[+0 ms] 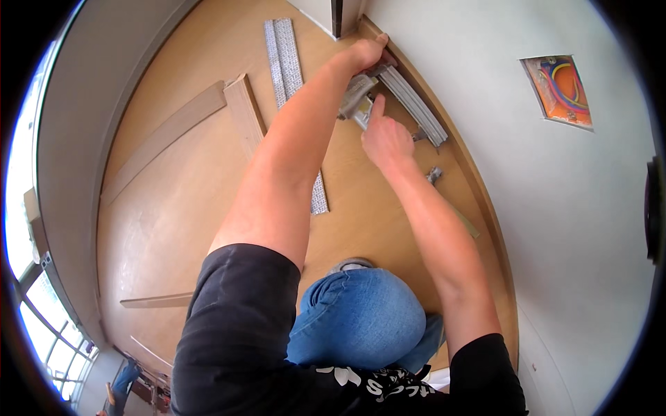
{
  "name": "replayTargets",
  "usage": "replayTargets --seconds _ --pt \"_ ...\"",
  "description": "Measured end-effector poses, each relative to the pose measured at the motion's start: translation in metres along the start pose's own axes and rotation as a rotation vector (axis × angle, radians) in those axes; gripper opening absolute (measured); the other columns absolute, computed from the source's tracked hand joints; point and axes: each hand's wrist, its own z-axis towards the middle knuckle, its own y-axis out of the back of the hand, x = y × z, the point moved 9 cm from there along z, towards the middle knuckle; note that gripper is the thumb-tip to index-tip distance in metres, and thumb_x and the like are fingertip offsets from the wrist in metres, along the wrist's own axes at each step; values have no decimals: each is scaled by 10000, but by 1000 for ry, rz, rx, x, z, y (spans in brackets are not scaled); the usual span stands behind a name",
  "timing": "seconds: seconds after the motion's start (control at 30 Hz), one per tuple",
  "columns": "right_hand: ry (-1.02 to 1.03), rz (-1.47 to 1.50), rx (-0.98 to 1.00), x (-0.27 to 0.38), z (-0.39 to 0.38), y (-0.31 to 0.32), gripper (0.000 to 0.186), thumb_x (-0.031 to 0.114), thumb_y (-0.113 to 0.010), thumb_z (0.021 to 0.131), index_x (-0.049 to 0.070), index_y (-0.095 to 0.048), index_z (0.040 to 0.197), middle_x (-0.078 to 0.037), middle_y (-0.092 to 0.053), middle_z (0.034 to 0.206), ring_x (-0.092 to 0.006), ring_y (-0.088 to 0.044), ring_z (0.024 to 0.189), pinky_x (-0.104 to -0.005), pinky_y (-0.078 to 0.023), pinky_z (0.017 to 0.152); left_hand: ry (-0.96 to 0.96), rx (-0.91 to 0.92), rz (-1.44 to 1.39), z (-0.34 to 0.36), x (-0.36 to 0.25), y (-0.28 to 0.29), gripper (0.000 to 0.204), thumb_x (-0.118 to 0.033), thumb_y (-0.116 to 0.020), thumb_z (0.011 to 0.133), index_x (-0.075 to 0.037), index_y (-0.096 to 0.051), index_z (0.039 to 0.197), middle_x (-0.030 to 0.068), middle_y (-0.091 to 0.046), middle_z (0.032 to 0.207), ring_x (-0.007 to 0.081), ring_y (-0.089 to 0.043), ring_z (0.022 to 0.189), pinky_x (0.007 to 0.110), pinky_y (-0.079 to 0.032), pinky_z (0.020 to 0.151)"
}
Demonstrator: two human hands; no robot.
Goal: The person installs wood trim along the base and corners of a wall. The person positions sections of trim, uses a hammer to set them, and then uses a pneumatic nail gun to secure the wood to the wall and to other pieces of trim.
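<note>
Tan wood-look floor point(173, 229) spreads beneath me, its wall-side edge lined by a brown skirting strip point(463, 156). Beside that edge, toward the floor's far corner, sits a silvery ridged tool point(409, 100). My left hand point(368, 55) is partly curled next to the strip; what it grips, if anything, is hidden. My right hand point(388, 139) points its forefinger at the tool, other fingers folded, their hold unclear. If the tool jerks or slips, I judge, my nearby left hand could get hurt.
</note>
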Motion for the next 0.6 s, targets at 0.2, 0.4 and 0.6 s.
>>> replayTargets --seconds 0.2,0.4,0.6 --pt "-48 20 18 -8 3 -4 776 172 -638 908 -45 -274 1558 -294 -732 957 -441 -733 896 -521 -595 794 -6 -4 42 -4 -6 -5 754 -562 -243 1102 -100 -836 1041 136 -742 1122 266 -582 948 378 -496 943" --pt "-48 1 30 -3 1 3 665 91 -499 947 -59 -270 1553 -297 -736 985 -426 -745 909 -507 -599 817 -6 -17 43 -10 -8 -1 746 -586 -248 1090 -100 -812 1125 161 -714 1198 292 -600 1021 402 -491 974" --pt "-80 51 25 -10 5 2 764 170 -660 909 -30 -282 1543 -297 -729 964 -445 -727 926 -523 -590 801 22 19 -20 -12 -6 -5 743 -610 -268 1081 -82 -775 1208 186 -682 1268 302 -601 1087 430 -469 1011"
